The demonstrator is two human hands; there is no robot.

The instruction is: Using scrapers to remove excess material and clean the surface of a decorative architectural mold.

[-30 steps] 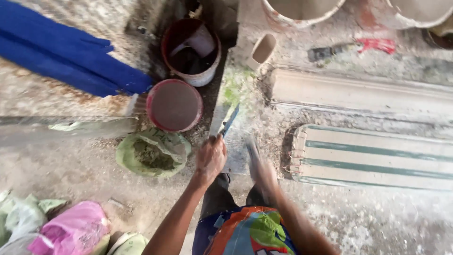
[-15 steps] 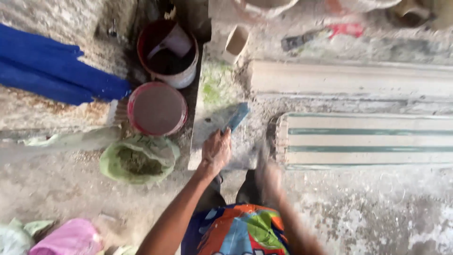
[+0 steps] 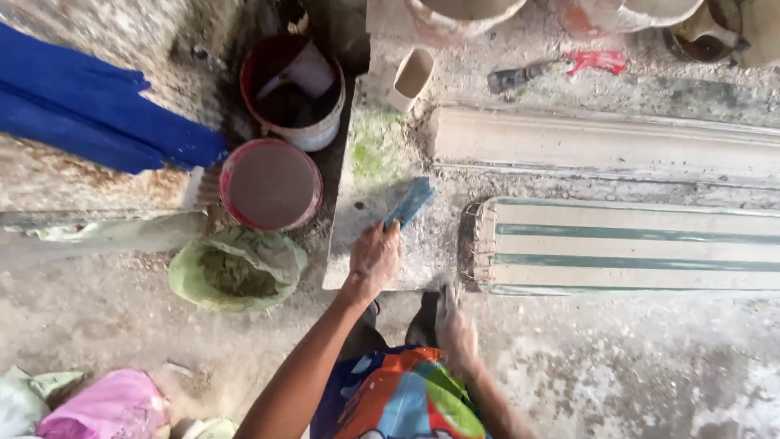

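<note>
Gripping a blue flat tool (image 3: 410,202) in my left hand (image 3: 375,260), fingers curled around its handle, I see it lie on the grey slab (image 3: 357,244), pointing toward one o'clock. My right hand (image 3: 455,329), at four o'clock, is blurred; I cannot tell its state.

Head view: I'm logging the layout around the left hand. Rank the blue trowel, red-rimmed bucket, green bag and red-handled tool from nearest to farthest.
From the left hand:
1. Blue trowel, held in it.
2. Red-rimmed bucket, up-left.
3. Green bag, left; nearly level with the bucket.
4. Red-handled tool, far upper right.
</note>
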